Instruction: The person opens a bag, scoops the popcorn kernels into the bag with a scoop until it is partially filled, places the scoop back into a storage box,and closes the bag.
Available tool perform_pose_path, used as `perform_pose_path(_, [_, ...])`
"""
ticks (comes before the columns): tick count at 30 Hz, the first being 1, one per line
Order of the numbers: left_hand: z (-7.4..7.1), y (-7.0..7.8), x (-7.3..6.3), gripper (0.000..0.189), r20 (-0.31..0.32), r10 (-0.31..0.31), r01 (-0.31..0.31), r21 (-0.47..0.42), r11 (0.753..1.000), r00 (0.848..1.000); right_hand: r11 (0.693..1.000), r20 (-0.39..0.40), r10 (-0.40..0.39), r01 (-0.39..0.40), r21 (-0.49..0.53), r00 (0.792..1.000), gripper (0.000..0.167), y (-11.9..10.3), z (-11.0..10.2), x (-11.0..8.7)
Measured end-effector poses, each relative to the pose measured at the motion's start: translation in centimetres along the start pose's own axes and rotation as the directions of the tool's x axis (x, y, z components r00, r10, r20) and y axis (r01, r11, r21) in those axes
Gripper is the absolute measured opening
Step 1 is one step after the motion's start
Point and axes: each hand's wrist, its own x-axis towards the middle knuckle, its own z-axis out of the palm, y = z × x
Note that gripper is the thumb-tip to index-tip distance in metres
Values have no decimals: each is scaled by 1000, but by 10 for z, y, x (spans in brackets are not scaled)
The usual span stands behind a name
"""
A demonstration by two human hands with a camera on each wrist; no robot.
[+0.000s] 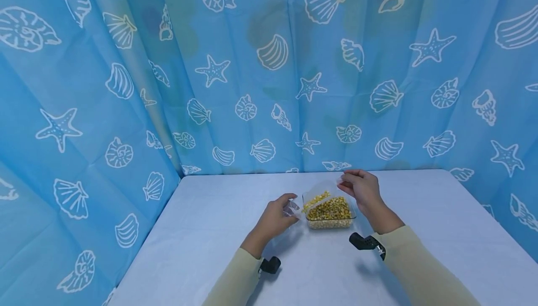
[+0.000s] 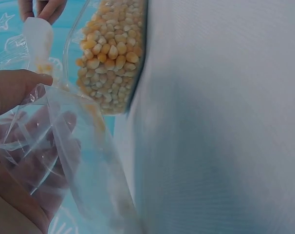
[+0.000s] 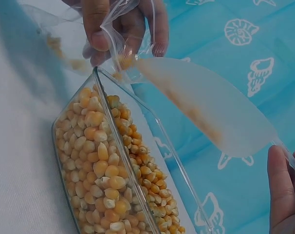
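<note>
**Bag tilting over corn container**

Pinching the clear bag's [image 1: 316, 197] left end in the left hand [image 1: 275, 217], just left of the container [image 1: 331, 216] mid-table [image 1: 210, 231]. Gripping its far right end in the right hand [image 1: 362, 189]. Showing kernels [image 3: 108, 161] sharply only in wrist views. Cutting off right fingers [image 3: 284, 190] at the frame edge.

A pale blue-white table [image 1: 210, 231] fills the lower part of the head view; its cloth lies smooth, with faint creases; behind it and along both sides hangs a blue curtain [image 1: 252, 63] printed with white shells and starfish; the curtain folds into a corner at the table's far left edge; darker blotches mark its upper middle.
</note>
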Motion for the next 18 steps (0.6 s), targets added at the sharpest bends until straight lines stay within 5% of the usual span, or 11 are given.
perform_pose_path(18, [2,-1,0,59,0,4,-4,-11,1000,1000,999,13,-33,33,-10,999,24,-5,0,-2])
